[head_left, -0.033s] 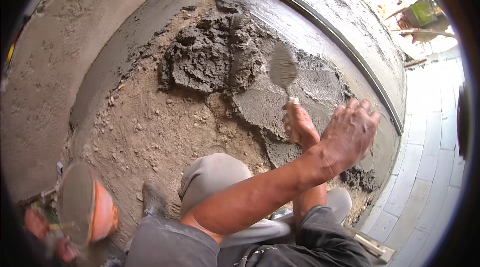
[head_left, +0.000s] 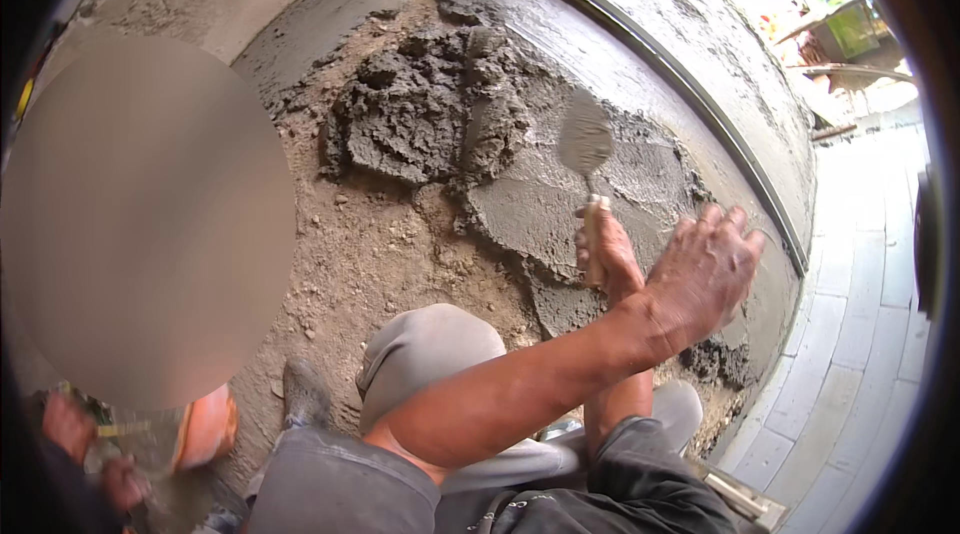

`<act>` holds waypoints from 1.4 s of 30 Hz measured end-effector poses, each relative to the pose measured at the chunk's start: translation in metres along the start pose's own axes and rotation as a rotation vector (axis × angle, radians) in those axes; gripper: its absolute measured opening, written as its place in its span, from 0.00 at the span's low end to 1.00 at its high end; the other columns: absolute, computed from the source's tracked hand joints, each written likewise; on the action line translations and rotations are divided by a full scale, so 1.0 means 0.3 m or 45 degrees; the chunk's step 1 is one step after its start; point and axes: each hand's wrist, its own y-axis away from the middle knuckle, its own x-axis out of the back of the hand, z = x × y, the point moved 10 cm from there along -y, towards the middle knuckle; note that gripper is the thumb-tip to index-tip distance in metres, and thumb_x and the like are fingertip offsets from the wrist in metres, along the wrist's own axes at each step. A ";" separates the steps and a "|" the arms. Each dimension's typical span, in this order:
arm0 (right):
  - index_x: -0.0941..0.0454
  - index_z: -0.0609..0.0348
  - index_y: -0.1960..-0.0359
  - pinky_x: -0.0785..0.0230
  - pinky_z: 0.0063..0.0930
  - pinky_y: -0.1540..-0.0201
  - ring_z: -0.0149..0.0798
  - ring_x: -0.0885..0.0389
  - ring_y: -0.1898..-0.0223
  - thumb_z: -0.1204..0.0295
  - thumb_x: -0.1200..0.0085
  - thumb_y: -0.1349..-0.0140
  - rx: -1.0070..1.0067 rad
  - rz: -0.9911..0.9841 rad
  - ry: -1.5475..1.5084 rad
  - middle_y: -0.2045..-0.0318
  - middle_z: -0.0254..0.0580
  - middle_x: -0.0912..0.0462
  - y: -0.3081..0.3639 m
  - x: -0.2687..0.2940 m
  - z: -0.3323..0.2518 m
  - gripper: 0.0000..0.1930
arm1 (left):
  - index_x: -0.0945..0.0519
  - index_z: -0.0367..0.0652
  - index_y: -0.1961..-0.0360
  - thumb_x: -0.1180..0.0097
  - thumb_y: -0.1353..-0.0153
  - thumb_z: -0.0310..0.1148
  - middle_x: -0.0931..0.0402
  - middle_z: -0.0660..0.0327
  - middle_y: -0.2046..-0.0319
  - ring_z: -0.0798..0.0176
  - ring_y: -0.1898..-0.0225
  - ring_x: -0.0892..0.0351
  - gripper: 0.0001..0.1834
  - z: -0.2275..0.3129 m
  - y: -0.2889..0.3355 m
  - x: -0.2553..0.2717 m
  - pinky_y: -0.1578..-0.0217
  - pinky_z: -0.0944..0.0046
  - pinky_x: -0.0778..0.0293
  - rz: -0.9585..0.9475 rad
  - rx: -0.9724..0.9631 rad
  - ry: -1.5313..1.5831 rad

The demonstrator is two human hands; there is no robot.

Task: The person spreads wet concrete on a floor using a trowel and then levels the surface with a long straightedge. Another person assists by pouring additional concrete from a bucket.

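Observation:
My right hand (head_left: 612, 246) is closed round the pale handle of a trowel (head_left: 586, 139), whose rounded grey blade lies flat over wet mortar (head_left: 545, 219). My left forearm crosses over my right one. My left hand (head_left: 708, 259) is just right of the trowel hand, above the mortar's right side, fingers bent and slightly apart. Nothing shows in it; its fingertips are turned from view, so I cannot tell if they touch the mortar. A rough, lumpy mortar heap (head_left: 405, 119) sits left of the blade.
Stony bare ground (head_left: 370, 244) lies before my knee. A long metal straightedge (head_left: 640, 39) runs along the smooth mortar. Pale tiles (head_left: 850, 334) are at right. At lower left another person's hands (head_left: 72, 426) are by an orange bucket (head_left: 208, 426); a blurred oval hides much there.
The trowel has shifted slightly to the right with my right hand. My left hand has barely moved. At left, a blurred oval now covers the wall and most of the bucket.

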 end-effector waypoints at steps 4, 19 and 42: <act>0.31 0.55 0.58 0.34 0.16 0.84 0.22 0.32 0.84 0.42 0.61 0.31 0.118 0.142 -0.216 0.78 0.29 0.29 -0.015 0.110 0.015 0.26 | 0.23 0.36 0.59 0.45 0.41 0.29 0.27 0.50 0.56 0.53 0.52 0.26 0.11 0.051 -0.025 -0.107 0.50 0.52 0.27 -0.096 -0.058 -0.037; 0.32 0.52 0.60 0.31 0.19 0.82 0.24 0.31 0.82 0.44 0.54 0.33 0.145 0.058 -0.238 0.78 0.31 0.30 -0.026 0.067 0.148 0.23 | 0.21 0.31 0.62 0.43 0.48 0.23 0.27 0.45 0.57 0.50 0.53 0.26 0.11 0.139 0.024 -0.310 0.55 0.52 0.25 -0.188 -0.209 -0.185; 0.33 0.50 0.64 0.35 0.20 0.83 0.26 0.31 0.83 0.48 0.54 0.31 0.150 0.001 -0.220 0.80 0.30 0.31 -0.044 -0.016 0.194 0.18 | 0.23 0.35 0.54 0.49 0.41 0.29 0.34 0.42 0.43 0.42 0.39 0.34 0.15 0.135 0.028 -0.388 0.43 0.44 0.34 -0.417 -0.179 -0.149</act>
